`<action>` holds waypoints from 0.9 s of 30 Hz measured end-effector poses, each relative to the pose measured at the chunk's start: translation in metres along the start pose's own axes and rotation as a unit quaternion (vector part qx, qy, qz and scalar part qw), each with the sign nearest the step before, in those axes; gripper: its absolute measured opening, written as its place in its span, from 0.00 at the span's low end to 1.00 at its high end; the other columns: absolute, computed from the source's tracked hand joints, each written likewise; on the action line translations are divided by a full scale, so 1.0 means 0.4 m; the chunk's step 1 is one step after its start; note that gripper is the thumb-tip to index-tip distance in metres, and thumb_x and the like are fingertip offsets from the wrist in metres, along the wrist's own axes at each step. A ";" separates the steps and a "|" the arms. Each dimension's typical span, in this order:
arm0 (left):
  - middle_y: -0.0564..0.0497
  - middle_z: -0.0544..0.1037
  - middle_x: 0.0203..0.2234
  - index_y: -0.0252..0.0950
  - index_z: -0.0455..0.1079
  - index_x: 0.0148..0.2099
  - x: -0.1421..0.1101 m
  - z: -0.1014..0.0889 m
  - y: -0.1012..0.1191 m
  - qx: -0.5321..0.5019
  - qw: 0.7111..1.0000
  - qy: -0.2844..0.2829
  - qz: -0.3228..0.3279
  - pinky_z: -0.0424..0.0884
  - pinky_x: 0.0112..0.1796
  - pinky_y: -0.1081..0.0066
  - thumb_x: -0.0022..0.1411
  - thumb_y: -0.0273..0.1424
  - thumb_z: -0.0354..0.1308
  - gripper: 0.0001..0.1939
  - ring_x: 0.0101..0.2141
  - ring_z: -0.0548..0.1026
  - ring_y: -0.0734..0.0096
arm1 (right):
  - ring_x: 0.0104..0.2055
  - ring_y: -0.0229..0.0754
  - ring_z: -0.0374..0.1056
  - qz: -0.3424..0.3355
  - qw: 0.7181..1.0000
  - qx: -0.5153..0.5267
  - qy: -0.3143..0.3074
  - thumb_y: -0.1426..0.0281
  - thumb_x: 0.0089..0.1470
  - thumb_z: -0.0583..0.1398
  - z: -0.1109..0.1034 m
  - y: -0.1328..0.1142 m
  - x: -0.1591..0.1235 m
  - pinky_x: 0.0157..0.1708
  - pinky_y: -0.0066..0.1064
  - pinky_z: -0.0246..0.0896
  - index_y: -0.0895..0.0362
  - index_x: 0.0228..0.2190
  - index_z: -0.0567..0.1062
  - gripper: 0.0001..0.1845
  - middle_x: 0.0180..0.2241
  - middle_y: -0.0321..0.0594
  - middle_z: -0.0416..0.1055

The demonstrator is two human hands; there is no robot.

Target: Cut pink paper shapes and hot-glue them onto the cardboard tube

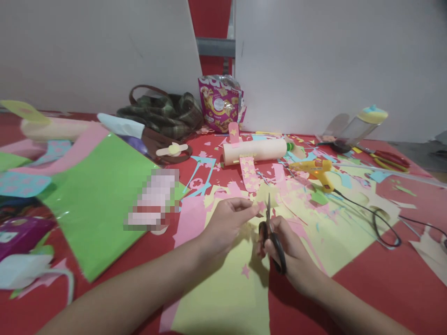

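Note:
My left hand [228, 217] pinches a small pink paper piece [260, 206] between thumb and fingers, held above a yellow paper sheet [226, 293]. My right hand [284, 253] grips black-handled scissors [270, 232], blades pointing up and touching the pink piece. A tiny pink star cut-out [246, 270] lies on the yellow sheet just below my hands. Both hands hover over the red table [384, 284].
A yellow glue gun [316, 171] with a black cord lies to the right. A paper-covered tube [254, 151], a snack bag [220, 104], a plaid bag [164, 116], a green sheet [94, 200], red-handled scissors [389, 159] and many paper scraps surround the work spot.

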State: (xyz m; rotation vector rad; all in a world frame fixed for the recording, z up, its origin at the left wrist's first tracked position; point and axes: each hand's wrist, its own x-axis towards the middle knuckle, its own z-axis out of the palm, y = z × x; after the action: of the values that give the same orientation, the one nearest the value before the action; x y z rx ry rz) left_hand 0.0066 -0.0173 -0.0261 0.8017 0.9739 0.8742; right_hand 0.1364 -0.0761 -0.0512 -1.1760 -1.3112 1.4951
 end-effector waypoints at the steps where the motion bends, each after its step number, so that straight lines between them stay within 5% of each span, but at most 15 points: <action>1: 0.56 0.68 0.15 0.30 0.67 0.21 0.002 -0.003 0.003 0.009 1.000 -0.001 0.012 0.61 0.24 0.78 0.43 0.31 0.62 0.09 0.18 0.65 0.82 | 0.24 0.35 0.56 0.003 1.000 0.004 -0.002 0.55 0.48 0.53 0.000 -0.001 0.000 0.26 0.30 0.53 0.53 0.27 0.53 0.17 0.21 0.29 0.55; 14: 0.56 0.66 0.17 0.32 0.68 0.22 0.013 -0.048 0.052 0.209 0.975 -0.051 0.048 0.56 0.23 0.76 0.44 0.34 0.58 0.09 0.20 0.62 0.79 | 0.20 0.33 0.59 0.031 0.999 0.028 -0.003 0.64 0.48 0.56 -0.001 0.006 0.001 0.20 0.25 0.53 0.53 0.26 0.53 0.14 0.19 0.28 0.60; 27: 0.55 0.68 0.16 0.33 0.69 0.20 0.015 -0.060 0.088 0.309 0.944 -0.101 0.045 0.57 0.23 0.76 0.43 0.32 0.57 0.08 0.20 0.64 0.78 | 0.24 0.35 0.58 0.008 1.000 -0.004 -0.014 0.62 0.48 0.55 -0.003 0.009 -0.002 0.25 0.29 0.54 0.53 0.27 0.55 0.13 0.23 0.31 0.60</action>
State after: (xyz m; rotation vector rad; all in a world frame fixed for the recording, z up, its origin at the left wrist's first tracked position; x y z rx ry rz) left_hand -0.0227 0.0073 -0.0059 1.4530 1.0432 0.5414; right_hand 0.1378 -0.0769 -0.0548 -1.1775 -1.3312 1.5248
